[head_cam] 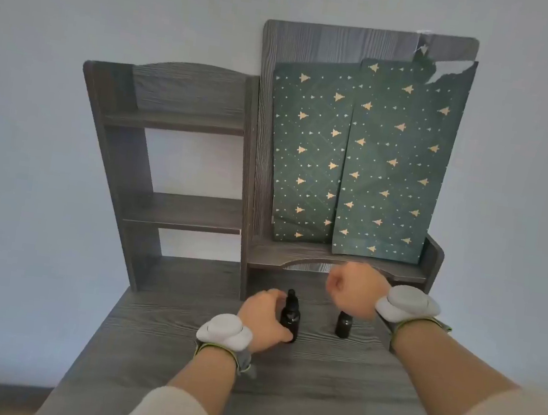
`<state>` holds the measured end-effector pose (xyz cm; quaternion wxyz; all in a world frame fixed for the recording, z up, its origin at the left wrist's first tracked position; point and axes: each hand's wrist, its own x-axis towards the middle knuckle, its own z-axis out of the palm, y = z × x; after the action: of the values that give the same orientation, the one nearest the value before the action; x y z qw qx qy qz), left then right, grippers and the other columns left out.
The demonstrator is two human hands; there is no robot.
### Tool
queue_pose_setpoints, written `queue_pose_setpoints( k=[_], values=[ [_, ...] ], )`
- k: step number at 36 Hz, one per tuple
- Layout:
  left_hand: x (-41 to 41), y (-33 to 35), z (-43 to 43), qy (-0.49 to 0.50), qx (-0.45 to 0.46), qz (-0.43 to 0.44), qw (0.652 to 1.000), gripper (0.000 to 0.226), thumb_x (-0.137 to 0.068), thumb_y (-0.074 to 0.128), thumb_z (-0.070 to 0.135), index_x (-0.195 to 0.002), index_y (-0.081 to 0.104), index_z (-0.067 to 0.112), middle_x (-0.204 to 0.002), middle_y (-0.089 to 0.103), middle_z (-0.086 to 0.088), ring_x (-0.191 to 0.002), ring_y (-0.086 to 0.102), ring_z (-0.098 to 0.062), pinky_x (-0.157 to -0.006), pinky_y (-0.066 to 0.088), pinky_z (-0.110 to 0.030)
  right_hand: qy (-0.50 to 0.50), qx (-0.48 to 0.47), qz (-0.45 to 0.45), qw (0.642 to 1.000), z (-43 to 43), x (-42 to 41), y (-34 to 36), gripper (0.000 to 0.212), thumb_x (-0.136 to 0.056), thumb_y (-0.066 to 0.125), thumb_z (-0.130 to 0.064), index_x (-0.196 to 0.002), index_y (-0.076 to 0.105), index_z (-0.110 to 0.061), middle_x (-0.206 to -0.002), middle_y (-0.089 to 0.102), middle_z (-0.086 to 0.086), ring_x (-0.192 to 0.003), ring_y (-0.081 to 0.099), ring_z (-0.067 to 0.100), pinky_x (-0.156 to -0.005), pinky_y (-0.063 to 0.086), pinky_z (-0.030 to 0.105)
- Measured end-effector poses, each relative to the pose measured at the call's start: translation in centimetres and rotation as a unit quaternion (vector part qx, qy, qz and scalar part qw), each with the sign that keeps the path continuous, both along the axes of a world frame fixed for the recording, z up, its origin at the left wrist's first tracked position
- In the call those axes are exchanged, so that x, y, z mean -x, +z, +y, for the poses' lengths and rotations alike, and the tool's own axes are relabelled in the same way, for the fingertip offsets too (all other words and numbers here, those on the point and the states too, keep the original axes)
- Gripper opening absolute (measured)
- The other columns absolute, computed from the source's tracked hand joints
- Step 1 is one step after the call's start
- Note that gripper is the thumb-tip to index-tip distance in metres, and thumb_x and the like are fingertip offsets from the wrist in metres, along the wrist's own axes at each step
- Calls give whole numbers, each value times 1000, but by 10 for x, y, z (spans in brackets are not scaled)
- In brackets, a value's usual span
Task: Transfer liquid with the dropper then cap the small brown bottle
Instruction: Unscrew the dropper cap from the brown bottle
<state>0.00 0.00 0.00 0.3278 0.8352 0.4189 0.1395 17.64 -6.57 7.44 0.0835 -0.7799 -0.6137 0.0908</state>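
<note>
My left hand point(265, 320) is wrapped around the side of the taller dark brown glass bottle with the black dropper top point(289, 316), low in the middle of the frame on the grey wood-grain desk point(183, 313) — thumb at the base, fingers curled round the far side, bracing it upright. My right hand point(355, 291) hovers just right of centre, fingers curled into a loose fist; whether it pinches anything I cannot tell, since the fingertips are turned away and blurred. Directly under that hand, partly hidden by my wrist, stands the small brown bottle point(342, 326), also upright and apparently without a cap, though its neck is too shadowed to be sure. The two bottles stand near each other, apart, the small one to the right of the dropper bottle. What the next move turns on, as I judge it: the dropper's bulb points straight up along the bottle's long axis and lies down and to the left of my right hand, which is the free one — it would reach across to draw the dropper upward. Behind, in the upper right, dark green paper with gold trees point(358, 155) leans against the grey shelf unit point(179, 120).
</note>
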Motion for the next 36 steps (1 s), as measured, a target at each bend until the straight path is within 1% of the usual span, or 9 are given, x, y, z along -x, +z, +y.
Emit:
queue_pose_setpoints(
  k=[4, 7, 10, 13, 16, 21, 26, 30, 36],
  values=[
    [-1, -6, -4, 15, 21, -15, 1000, 65, -69, 77, 25, -128, 51, 16, -122, 62, -3, -114, 58, -20, -97, 45, -28, -8, 4, 15, 1000, -5, -2, -7, 24, -86, 47, -18, -89, 68, -28, -92, 67, -5, -90, 64, 21, -82, 54, 33],
    [0, -14, -6, 17, 32, -26, 999, 55, -71, 76, 24, -122, 56, 18, -116, 67, -4, -109, 61, -21, -97, 47, -31, -5, -7, 20, 1000, -6, -4, -11, 21, -84, 48, -20, -79, 64, -32, -93, 69, -5, -89, 65, 21, -83, 55, 38],
    [1, -21, -8, 29, 27, -46, 998, 46, -75, 74, 24, -118, 59, 18, -113, 68, -3, -104, 62, -19, -94, 47, -27, 2, -3, 19, 1000, -7, -4, -12, 20, -83, 49, -19, -73, 58, -34, -88, 66, -8, -89, 65, 20, -85, 55, 37],
    [1, -25, -9, 49, 22, -61, 997, 41, -78, 72, 24, -116, 61, 16, -110, 69, -3, -101, 62, -20, -90, 46, -26, 2, 4, 16, 1000, -8, -4, -15, 20, -83, 50, -15, -84, 64, -29, -95, 69, -4, -93, 65, 22, -90, 53, 37],
    [-1, -25, -10, 57, 7, -65, 996, 39, -80, 69, 24, -117, 60, 17, -108, 68, -3, -100, 62, -20, -88, 46, -26, -14, 21, 15, 1000, -9, -5, -17, 32, -80, 52, -5, -104, 68, -19, -108, 68, 1, -101, 63, 24, -91, 52, 35],
    [-3, -27, -11, 65, -2, -72, 995, 40, -81, 68, 24, -119, 59, 17, -108, 68, -4, -101, 61, -20, -88, 45, -26, -24, 17, 20, 999, -12, -4, -23, 31, -77, 55, -3, -99, 70, -21, -106, 70, 0, -99, 64, 22, -86, 52, 31],
    [-3, -28, -11, 66, -4, -72, 995, 41, -81, 69, 25, -120, 58, 18, -108, 68, -3, -100, 62, -19, -87, 44, -23, -21, 27, 19, 999, -14, 0, -26, 21, -76, 65, -12, -94, 71, -21, -102, 70, -1, -96, 64, 20, -76, 48, 24],
    [-1, -29, -11, 65, 1, -74, 995, 46, -78, 72, 22, -121, 57, 18, -109, 68, -2, -100, 61, -17, -88, 44, -22, -10, 39, 17, 999, -16, 4, -25, 19, -72, 70, -18, -91, 73, -20, -100, 71, -1, -93, 65, 19, -80, 54, 29],
    [3, -30, -12, 70, 33, -79, 994, 60, -66, 78, 11, -121, 55, 15, -108, 65, -2, -104, 60, -18, -94, 47, -28, 2, 36, 30, 999, -17, 8, -19, 19, -71, 77, -29, -87, 75, -20, -88, 70, -3, -85, 63, 16, -76, 52, 26]
  ],
)
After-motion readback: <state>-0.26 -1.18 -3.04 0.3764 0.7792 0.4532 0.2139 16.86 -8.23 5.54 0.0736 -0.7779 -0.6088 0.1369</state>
